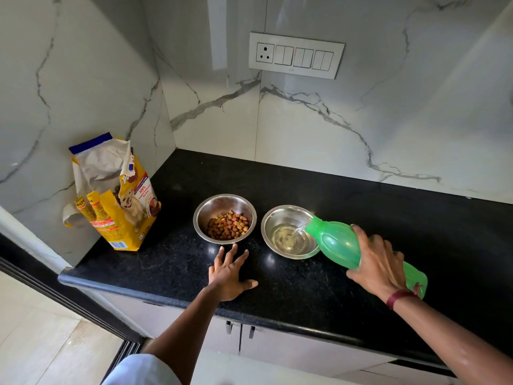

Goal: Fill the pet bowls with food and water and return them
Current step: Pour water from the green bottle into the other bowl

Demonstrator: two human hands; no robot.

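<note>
Two steel bowls stand side by side on the black counter point(361, 212). The left bowl point(213, 209) holds brown kibble. The right bowl point(277, 218) holds some water. My right hand point(377, 262) grips a green plastic bottle point(338, 243), tipped on its side with its mouth over the right bowl's rim, and a thin stream of water runs from it into the bowl. My left hand point(230, 270) rests flat on the counter with fingers spread, just in front of the kibble bowl and not touching it.
An opened yellow pet food bag point(116, 195) stands at the counter's left end against the marble wall. A switch panel point(295, 54) is on the back wall. Cabinet doors with handles point(240, 329) sit under the counter edge. Tiled floor lies at lower left.
</note>
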